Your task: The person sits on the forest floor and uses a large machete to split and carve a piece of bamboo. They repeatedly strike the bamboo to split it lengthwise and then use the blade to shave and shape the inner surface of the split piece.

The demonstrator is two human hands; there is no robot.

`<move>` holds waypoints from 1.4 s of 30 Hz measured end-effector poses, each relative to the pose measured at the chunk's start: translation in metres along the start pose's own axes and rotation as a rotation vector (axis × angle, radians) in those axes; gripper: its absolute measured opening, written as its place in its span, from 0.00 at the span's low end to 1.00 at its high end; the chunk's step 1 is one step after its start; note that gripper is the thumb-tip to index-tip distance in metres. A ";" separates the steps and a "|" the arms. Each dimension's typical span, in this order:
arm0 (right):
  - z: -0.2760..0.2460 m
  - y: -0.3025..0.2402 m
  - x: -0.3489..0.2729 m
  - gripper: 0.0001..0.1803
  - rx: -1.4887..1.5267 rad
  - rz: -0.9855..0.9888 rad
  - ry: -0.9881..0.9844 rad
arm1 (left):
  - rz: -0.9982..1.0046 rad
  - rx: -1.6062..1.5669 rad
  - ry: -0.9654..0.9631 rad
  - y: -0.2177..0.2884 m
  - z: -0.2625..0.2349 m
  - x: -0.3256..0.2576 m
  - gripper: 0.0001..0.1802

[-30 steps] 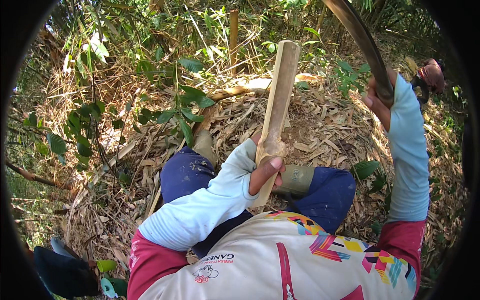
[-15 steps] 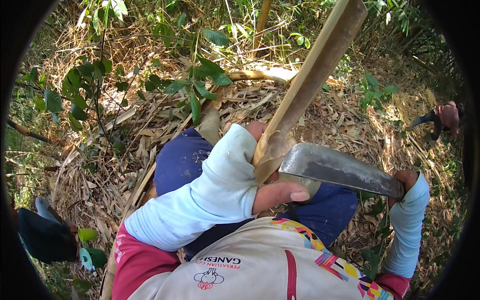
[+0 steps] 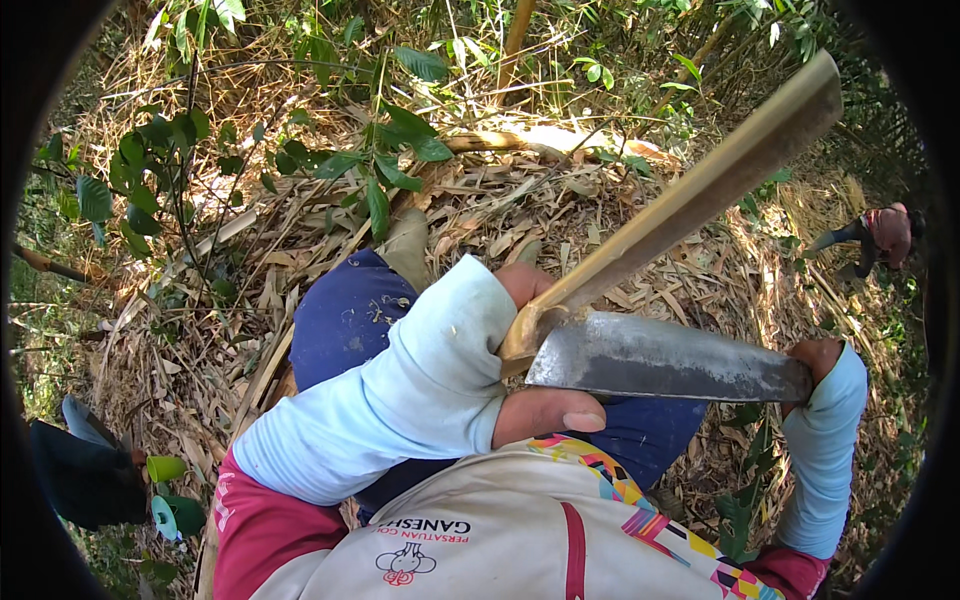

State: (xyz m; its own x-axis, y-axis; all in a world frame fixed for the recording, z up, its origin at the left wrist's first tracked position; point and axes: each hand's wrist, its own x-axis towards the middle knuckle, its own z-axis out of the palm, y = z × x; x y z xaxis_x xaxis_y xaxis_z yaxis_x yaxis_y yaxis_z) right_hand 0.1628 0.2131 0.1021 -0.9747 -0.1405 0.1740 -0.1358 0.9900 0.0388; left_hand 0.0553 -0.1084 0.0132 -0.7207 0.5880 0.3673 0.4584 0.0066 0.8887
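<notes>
The left hand is gripping a bamboo strip that slants far-right, while the right hand is grasping a knife, its blade meeting the strip's near end; shaving looks barely begun.

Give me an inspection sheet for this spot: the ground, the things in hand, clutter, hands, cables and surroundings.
Surface: ground covered in dry bamboo leaves and husks.
Job's things: bamboo strip slanting up to the right; broad machete blade lying against its lower end.
Clutter: green and teal cups beside a dark bag at lower left.
Hands: left hand grips the strip's lower end; right hand holds the machete handle.
Cables: nothing seen.
Surroundings: leafy shrubs, bamboo stems, another person at the far right.
</notes>
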 end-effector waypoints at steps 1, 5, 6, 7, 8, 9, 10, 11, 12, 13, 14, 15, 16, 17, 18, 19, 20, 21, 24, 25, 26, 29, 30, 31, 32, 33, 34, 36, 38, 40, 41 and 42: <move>0.001 0.000 0.000 0.22 0.008 0.006 0.006 | 0.020 0.042 -0.002 0.000 -0.001 0.000 0.30; 0.008 -0.007 -0.002 0.23 0.062 0.045 0.024 | 0.061 0.054 0.103 0.000 0.004 0.001 0.28; 0.010 -0.011 -0.003 0.24 0.082 0.058 0.028 | 0.032 -0.014 0.143 0.002 0.007 0.000 0.28; 0.011 -0.014 -0.003 0.24 0.072 0.081 0.016 | 0.038 0.021 0.157 0.000 0.006 0.000 0.28; 0.011 -0.016 -0.004 0.24 0.063 0.103 0.004 | 0.043 0.056 0.170 -0.002 0.005 -0.001 0.28; 0.011 -0.017 -0.005 0.24 0.054 0.126 -0.008 | 0.049 0.090 0.184 -0.004 0.005 -0.001 0.27; 0.011 -0.017 -0.005 0.24 0.048 0.115 -0.006 | 0.072 0.144 0.217 -0.005 0.005 -0.001 0.27; 0.012 -0.016 -0.005 0.24 0.043 0.105 -0.004 | 0.066 0.181 0.242 -0.005 0.005 -0.002 0.27; 0.012 -0.016 -0.006 0.25 0.037 0.095 -0.003 | 0.058 0.218 0.266 -0.005 0.006 -0.002 0.26; 0.013 -0.017 -0.007 0.24 0.045 0.121 0.005 | 0.023 0.236 0.281 -0.005 0.007 -0.003 0.26; 0.014 -0.019 -0.008 0.24 0.054 0.147 0.012 | -0.010 0.216 0.310 -0.006 0.009 -0.004 0.26; 0.015 -0.019 -0.010 0.24 0.063 0.173 0.019 | -0.042 0.197 0.340 -0.006 0.011 -0.005 0.25; 0.017 -0.019 -0.011 0.24 0.086 0.183 0.019 | -0.074 0.143 0.388 -0.008 0.016 -0.006 0.25; 0.020 -0.018 -0.012 0.24 0.110 0.192 0.018 | -0.071 0.124 0.389 -0.008 0.016 -0.006 0.25; 0.022 -0.018 -0.013 0.24 0.134 0.202 0.017 | -0.069 0.105 0.389 -0.009 0.016 -0.006 0.26; 0.023 -0.017 -0.015 0.24 0.097 0.175 0.015 | -0.066 0.084 0.385 -0.011 0.017 -0.005 0.26; 0.024 -0.016 -0.016 0.24 0.061 0.148 0.014 | -0.030 0.063 0.356 -0.011 0.016 -0.001 0.27; 0.024 -0.016 -0.016 0.25 0.024 0.120 0.012 | -0.054 0.053 0.335 -0.009 0.016 -0.001 0.28; 0.023 -0.015 -0.017 0.23 0.103 0.157 0.030 | -0.093 0.070 0.294 -0.004 0.015 0.000 0.29; 0.023 -0.015 -0.017 0.24 0.101 0.144 0.012 | -0.091 0.031 0.304 -0.005 0.017 0.000 0.29; 0.022 -0.015 -0.016 0.25 0.098 0.130 -0.007 | -0.088 -0.008 0.313 -0.005 0.018 -0.001 0.29; 0.020 -0.010 -0.013 0.23 0.078 0.087 -0.041 | -0.095 -0.186 0.258 -0.006 0.023 -0.001 0.29; 0.019 -0.008 -0.012 0.21 0.070 0.071 -0.049 | -0.092 -0.138 0.173 -0.005 0.015 0.002 0.29; 0.017 -0.009 -0.010 0.21 0.064 0.066 -0.056 | -0.081 -0.112 0.129 -0.004 0.012 0.003 0.29; 0.014 -0.009 -0.008 0.21 0.059 0.061 -0.064 | -0.069 -0.086 0.086 -0.003 0.009 0.005 0.29; 0.012 -0.009 -0.006 0.21 0.054 0.057 -0.071 | -0.050 -0.080 0.085 -0.002 0.009 0.005 0.29; 0.012 -0.008 -0.005 0.23 0.042 0.036 -0.059 | -0.047 -0.058 0.075 -0.002 0.008 0.005 0.28; 0.013 -0.005 -0.004 0.28 0.017 -0.005 -0.035 | -0.052 -0.003 0.046 0.000 0.004 0.004 0.28; 0.012 -0.006 -0.003 0.27 0.029 0.010 -0.032 | -0.056 0.022 0.017 0.000 0.002 0.003 0.28; 0.011 -0.007 -0.003 0.27 0.048 0.028 -0.038 | -0.042 0.007 0.000 0.000 0.002 0.003 0.28; 0.012 -0.007 -0.004 0.27 0.060 0.038 -0.046 | -0.028 0.052 0.007 0.001 0.001 0.004 0.28; 0.013 -0.008 -0.004 0.26 0.073 0.048 -0.053 | -0.014 0.098 0.014 0.002 0.000 0.004 0.28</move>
State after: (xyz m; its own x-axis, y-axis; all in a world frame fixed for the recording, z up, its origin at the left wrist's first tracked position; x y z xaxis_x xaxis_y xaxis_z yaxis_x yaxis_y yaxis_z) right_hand 0.1657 0.2062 0.0879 -0.9881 -0.0942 0.1214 -0.0998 0.9942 -0.0405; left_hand 0.0531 -0.1059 0.0165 -0.7344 0.5755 0.3598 0.4967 0.0945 0.8627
